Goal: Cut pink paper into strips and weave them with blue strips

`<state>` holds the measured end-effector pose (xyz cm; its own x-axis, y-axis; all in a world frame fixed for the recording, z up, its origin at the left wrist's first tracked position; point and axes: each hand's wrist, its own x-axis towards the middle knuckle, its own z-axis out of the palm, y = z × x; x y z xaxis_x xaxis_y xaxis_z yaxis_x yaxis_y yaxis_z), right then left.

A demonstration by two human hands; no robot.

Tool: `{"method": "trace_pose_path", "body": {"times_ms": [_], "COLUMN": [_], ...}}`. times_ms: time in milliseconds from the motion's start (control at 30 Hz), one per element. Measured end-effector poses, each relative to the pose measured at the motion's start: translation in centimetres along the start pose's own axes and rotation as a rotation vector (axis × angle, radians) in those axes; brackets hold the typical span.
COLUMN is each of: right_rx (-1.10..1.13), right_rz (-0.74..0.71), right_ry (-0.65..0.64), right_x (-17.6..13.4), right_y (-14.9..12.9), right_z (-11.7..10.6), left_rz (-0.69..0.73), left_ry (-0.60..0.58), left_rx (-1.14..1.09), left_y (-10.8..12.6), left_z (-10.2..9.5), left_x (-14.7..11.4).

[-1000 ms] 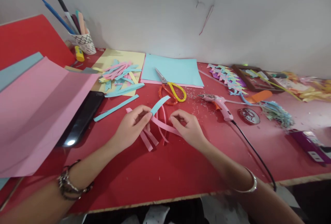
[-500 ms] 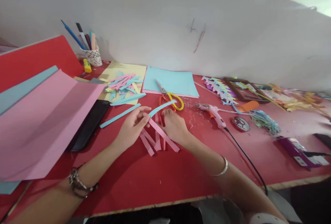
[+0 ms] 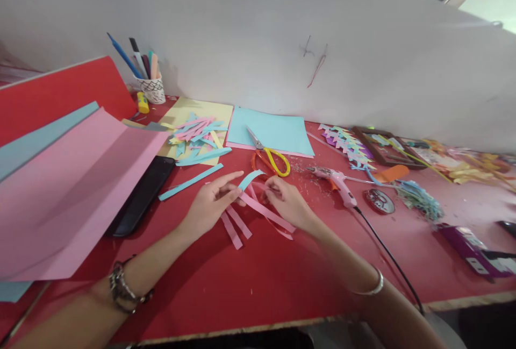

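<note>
- Pinching blue strip [image 3: 250, 178] and pink strip [image 3: 268, 212] over table [image 3: 242, 284] was left hand [image 3: 215, 201].
- Right hand [image 3: 284, 201] curled beside strips; whether it held any could not be told.
- Light, flat pinch probably suited strips best.

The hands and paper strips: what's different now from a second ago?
The right hand has moved closer to the left hand, and a narrow pink strip has swung rightward. The left hand still pinches the blue strip and wide pink strip; the scissors lie as before.
</note>
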<state>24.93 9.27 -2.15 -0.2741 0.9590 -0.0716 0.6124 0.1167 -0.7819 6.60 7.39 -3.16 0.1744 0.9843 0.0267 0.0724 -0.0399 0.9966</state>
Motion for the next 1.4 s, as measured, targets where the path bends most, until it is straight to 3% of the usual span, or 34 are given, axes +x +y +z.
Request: {"method": "trace_pose_path", "body": {"times_ms": [100,233,500,767,933,1167,1400], "right_rx": [0.437,0.821,1.203,1.268,1.282,1.148,1.013], "right_rz": [0.186,0.357,0.506,0.588,0.530,0.448,0.469], "right_ry": [-0.039,-0.048,-0.002,-0.040,-0.119,-0.127,-0.102], "right_x": [-0.1,-0.4,-0.5,-0.1,-0.2,-0.7,-0.6], "right_y": [0.3,0.1,-0.1,-0.5,-0.6,0.2,0.1], "right_z": [-0.1,-0.1,-0.2,-0.9,-1.2,-0.8,-0.9], "left_rz": [-0.029,-0.049,-0.066,-0.099,-0.087,-0.068,0.057], "left_ry": [0.001,0.034,0.085,0.119,0.116,0.053,0.059], "left_rx": [0.005,-0.002,0.022,0.068,0.082,0.033,0.083], "left_y": [0.1,0.2,0.1,0.4,0.4,0.5,0.7], "left_z": [0.0,0.0,0.2,0.3,0.2,0.1,-0.2], "left_x": [0.1,0.2,0.0,0.1,0.1,0.0,0.1]}}
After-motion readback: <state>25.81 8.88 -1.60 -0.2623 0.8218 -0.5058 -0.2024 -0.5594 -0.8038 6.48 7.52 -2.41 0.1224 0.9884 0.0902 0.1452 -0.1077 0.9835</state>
